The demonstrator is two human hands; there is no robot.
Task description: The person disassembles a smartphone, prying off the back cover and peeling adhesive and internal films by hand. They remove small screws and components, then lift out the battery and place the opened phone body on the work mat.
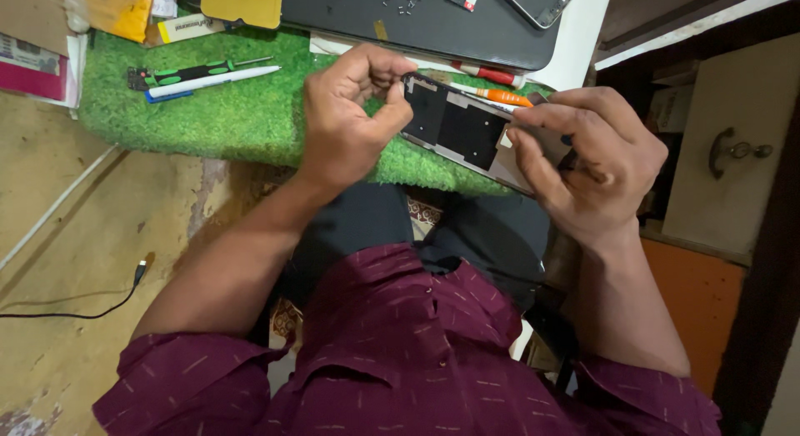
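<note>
Both my hands hold an opened phone body (463,129), a flat dark slab with a black inner plate, tilted above the edge of a green turf mat (225,111). My left hand (348,111) pinches its upper left corner with thumb and forefinger. My right hand (588,162) grips its lower right end, fingers curled over the edge. Whether a small part sits between my left fingertips is hidden.
On the mat lie a green-and-black screwdriver (187,72), a white pen-like tool (218,81) and an orange-handled tool (503,97). Behind are a dark tray (433,27) with several tiny screws, a yellow case (242,4) and another phone (537,1). A cable (92,307) lies on the floor; a cabinet (725,152) stands at right.
</note>
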